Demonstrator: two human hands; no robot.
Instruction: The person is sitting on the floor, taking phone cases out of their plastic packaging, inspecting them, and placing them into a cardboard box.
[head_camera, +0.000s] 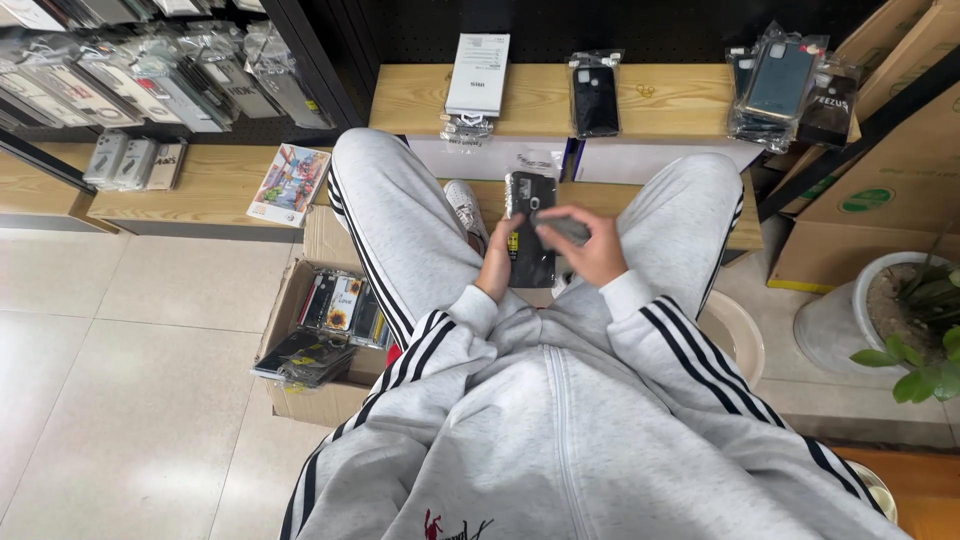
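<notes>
Phone case (531, 235), black, in clear wrap, sits between seated person's knees. Left hand (497, 262) grips its lower edge; right hand (598, 250) pinches a small grey item, blurred. Likely light, bendy, slick w/ plastic; edges grip best. Cardboard box (300, 340) of cases on floor nearby.

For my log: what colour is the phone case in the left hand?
Black, sealed in clear plastic: phone case, left hand. Head view.
</notes>
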